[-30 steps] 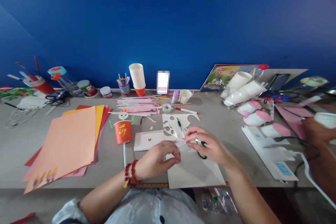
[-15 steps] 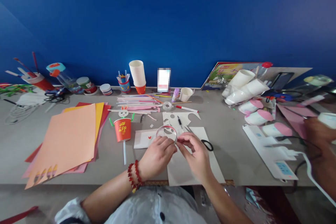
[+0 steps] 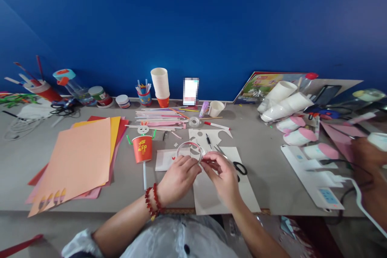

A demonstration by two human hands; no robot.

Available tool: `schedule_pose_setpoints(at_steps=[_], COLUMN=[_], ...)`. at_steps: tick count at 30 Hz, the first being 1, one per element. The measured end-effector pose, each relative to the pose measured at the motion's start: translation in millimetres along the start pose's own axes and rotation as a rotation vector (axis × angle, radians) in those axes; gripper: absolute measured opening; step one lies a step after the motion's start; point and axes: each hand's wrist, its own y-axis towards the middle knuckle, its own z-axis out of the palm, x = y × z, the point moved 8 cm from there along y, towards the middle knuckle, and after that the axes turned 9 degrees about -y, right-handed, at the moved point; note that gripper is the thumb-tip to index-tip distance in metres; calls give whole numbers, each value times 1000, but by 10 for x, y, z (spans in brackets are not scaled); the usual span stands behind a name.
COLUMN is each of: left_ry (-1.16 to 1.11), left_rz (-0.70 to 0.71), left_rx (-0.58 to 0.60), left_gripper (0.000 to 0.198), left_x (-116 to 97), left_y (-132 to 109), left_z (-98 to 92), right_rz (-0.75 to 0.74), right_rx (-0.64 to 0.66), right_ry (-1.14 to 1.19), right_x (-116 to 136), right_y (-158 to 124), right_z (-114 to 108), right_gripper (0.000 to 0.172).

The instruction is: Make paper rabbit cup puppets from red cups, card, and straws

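Both my hands meet over a white sheet (image 3: 222, 201) at the table's near edge. My left hand (image 3: 178, 179), with a red bead bracelet at the wrist, and my right hand (image 3: 222, 175) pinch the ends of a thin paper strip bent into a ring (image 3: 189, 149). The ring stands up between the fingertips. Black-handled scissors (image 3: 241, 167) lie on the sheet just right of my right hand. An orange paper cup on a straw (image 3: 142, 149) stands left of my left hand.
Coloured paper sheets (image 3: 78, 161) lie at the left. Straws (image 3: 163, 119), a tape roll (image 3: 194, 121), a marker (image 3: 216, 125) and stacked cups (image 3: 160, 84) sit behind. White and pink cups (image 3: 290, 125) fill the right, where another person's hand (image 3: 367, 157) holds a cup.
My right hand came left off the scissors to meet the left. The flat strip has been curled up into a ring held by both hands.
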Motion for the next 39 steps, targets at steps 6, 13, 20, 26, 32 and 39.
schedule_pose_setpoints(at_steps=[6,13,20,26,32,39], left_ry=[-40,-56,-93,0,33,65], left_rz=[1,12,11,-2,-10,-25], left_rx=[-23,-8,-48,8,65,90], left_gripper=[24,23,20,19,20,20], left_x=[-17,-12,-3,20,24,26], left_y=[20,54,55,72,58,52], left_z=[-28,-24,-92,-15,53,79], right_rz=[49,40,-60,-210,-127,-93], right_rx=[47,82,72,79,164,178], right_ry=[26,30,-24,-372,-336,-335], right_x=[-36,-38,25,199,160,133], right_y=[27,49,-3,4,78,86], right_z=[8,-16,-46,-52,-49,-68], right_gripper=[15,17,13,11,1,1])
